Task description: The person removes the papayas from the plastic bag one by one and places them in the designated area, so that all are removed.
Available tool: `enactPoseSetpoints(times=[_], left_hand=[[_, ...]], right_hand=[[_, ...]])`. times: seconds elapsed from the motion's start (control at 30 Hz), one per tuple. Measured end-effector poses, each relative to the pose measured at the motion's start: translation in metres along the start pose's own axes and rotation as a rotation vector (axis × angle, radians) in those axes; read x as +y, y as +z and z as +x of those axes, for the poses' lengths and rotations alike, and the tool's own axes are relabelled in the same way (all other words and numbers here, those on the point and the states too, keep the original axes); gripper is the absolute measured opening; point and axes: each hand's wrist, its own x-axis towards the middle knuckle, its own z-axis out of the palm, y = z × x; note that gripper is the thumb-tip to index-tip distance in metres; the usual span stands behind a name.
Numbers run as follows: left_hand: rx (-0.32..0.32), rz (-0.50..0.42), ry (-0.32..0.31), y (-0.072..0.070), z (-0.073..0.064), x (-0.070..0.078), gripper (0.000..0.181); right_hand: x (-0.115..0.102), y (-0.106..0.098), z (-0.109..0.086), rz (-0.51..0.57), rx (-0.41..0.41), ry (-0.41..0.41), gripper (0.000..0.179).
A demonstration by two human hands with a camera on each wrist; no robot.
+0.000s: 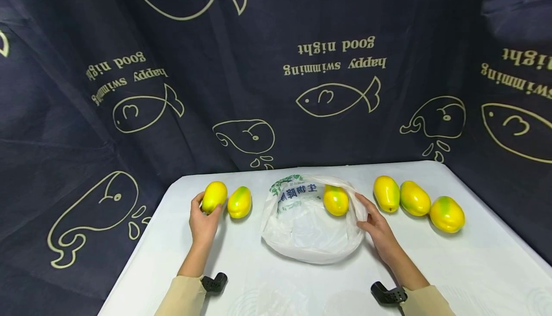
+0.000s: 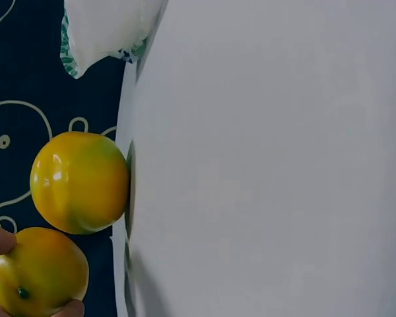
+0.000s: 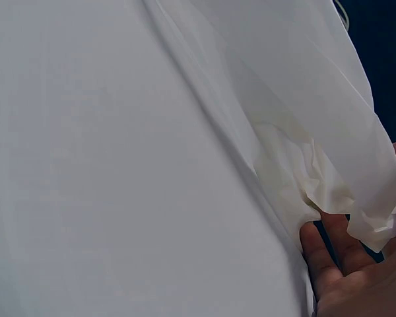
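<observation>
My left hand (image 1: 204, 222) grips a yellow fruit (image 1: 214, 196), smooth and mango-like with a green tinge, at the left of the table. In the left wrist view, fingertips touch that fruit (image 2: 43, 277) on two sides, its small green stem end showing. Just right of it sits a similar fruit (image 1: 239, 203). A white plastic bag (image 1: 319, 254) with green and blue print stands open at the middle, one fruit (image 1: 336, 201) inside. My right hand (image 1: 376, 225) pinches the bag's right rim, and the right wrist view shows crumpled plastic (image 3: 376, 224) between thumb and fingers.
Several more yellow-green fruits (image 1: 415, 198) lie in a row right of the bag. The white-covered table (image 1: 258, 287) ends at a dark blue curtain (image 1: 258, 66) with fish and whale drawings, hanging behind and at both sides.
</observation>
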Motion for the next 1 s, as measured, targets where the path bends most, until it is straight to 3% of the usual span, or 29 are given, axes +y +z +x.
enactPoseSetpoints(times=[0.17,0.57,1.0], left_hand=[[-0.026,0.026,-0.015,0.001,0.003,-0.004,0.065],[-0.156,0.09,-0.05,0.002,0.005,-0.01,0.065],[-0.194,0.117,-0.065,0.001,0.003,-0.013,0.076]], right_hand=[[0.0,0.0,0.0,-0.005,-0.003,-0.001,0.072],[-0.001,0.0,-0.001,0.005,-0.012,-0.007,0.072],[0.0,0.0,-0.002,0.018,-0.01,-0.018,0.073]])
